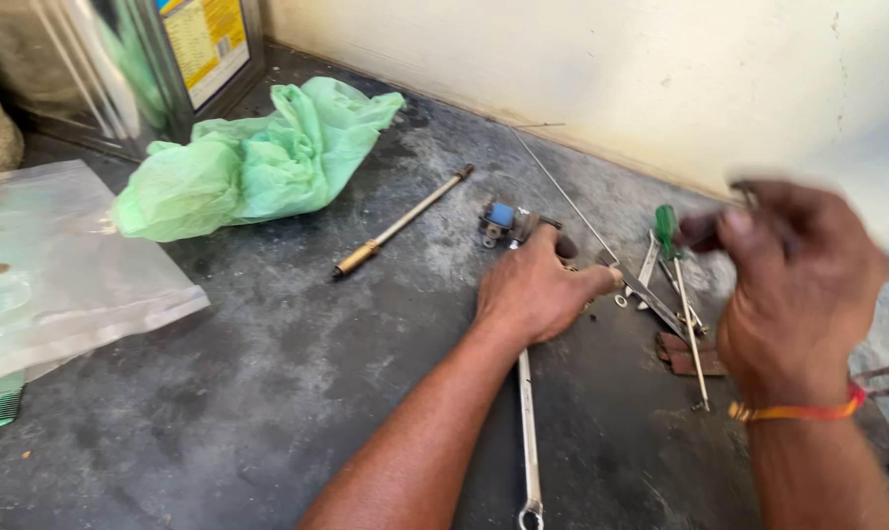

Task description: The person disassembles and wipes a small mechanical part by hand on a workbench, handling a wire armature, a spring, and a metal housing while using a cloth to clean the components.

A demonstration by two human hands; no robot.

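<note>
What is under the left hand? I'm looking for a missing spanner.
A long silver spanner runs under the left hand and out along the forearm. Its upper end is covered by the hand, beside a blue-topped part.

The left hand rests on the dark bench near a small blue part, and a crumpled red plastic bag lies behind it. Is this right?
Not quite. The head view shows the crumpled plastic bag is green, not red. The left hand does rest on the dark bench near the small blue part.

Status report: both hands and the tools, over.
Left hand down on long steel spanner. Right hand raised, blurred, grip unclear. Green-handled screwdriver lies between.
</note>
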